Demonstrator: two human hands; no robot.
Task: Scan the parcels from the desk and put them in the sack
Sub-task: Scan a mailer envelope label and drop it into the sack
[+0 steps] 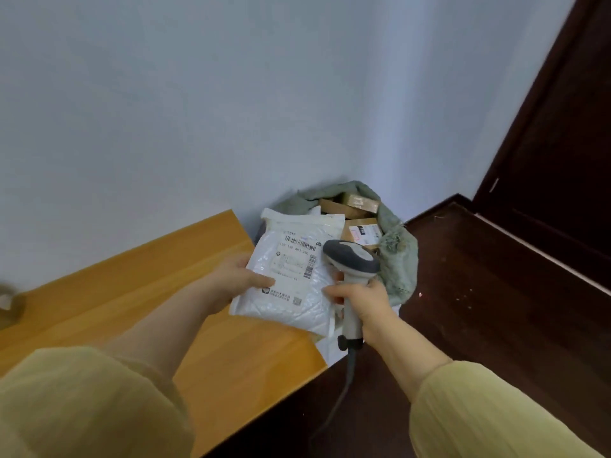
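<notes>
Pale wall (165,94) backs the sack (396,259), which stands just past the desk's (132,309) far edge, with dark floor (496,292) open to its right. Your left hand (234,276) grips a white parcel (287,302) before the sack's mouth; your right hand (367,309) clasps the scanner (350,256) handle just beside.

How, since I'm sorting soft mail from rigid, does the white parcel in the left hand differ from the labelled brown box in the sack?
The white parcel is a crinkled plastic bag; the labelled brown box is flat-sided cardboard. The left hand holds the parcel in front of the sack; the box lies inside it. Both carry white shipping labels.
</notes>
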